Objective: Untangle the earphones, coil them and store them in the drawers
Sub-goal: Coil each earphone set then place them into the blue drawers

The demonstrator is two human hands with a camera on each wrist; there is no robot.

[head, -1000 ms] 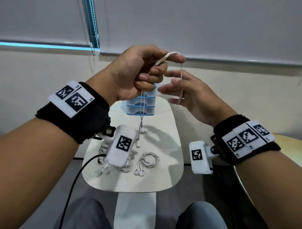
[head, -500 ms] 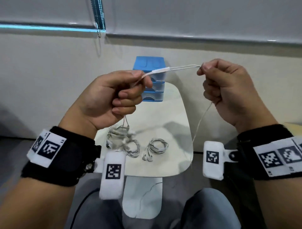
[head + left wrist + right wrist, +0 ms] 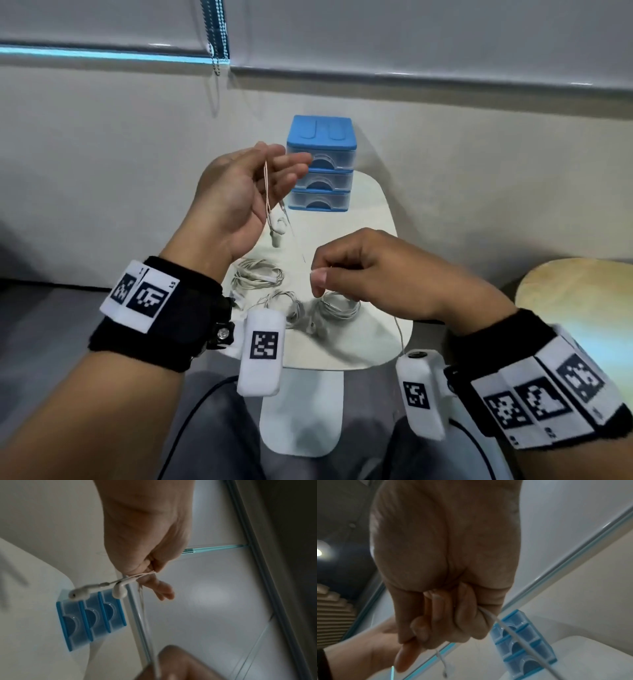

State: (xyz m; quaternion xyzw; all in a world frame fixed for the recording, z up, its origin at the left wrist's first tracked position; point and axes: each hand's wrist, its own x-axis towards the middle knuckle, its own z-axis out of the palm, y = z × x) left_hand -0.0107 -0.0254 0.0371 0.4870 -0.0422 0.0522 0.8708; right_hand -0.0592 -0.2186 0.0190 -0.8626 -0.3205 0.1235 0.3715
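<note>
Step in hand: start of coiling one straightened set of earphones (image 3: 278,224). Left hand (image 3: 239,202) raised above the far half of the tabletop (image 3: 373,246), palm toward the camera, fingers fairly straight; the cable runs across the fingers from a pinch near the thumb, the two buds dangling just below the palm. Right hand (image 3: 373,274) lower and nearer, fingers curled, pinching the same cable further along; the free tail drops past the near right edge of the tabletop.

Three other earphone bundles (image 3: 260,278) lie on the near half, toward the left edge. Drawer unit (image 3: 320,164) stands at the far edge, all three drawers closed.

Next move (judgement): right hand winds the cable around the left fingers, feeding slack evenly so the buds do not swing into the loops.

Room: the hands work in air above the tabletop; the drawer unit is just behind the left fingertips, so winding arcs should stay on the near side. A drawer must be opened before storing.
</note>
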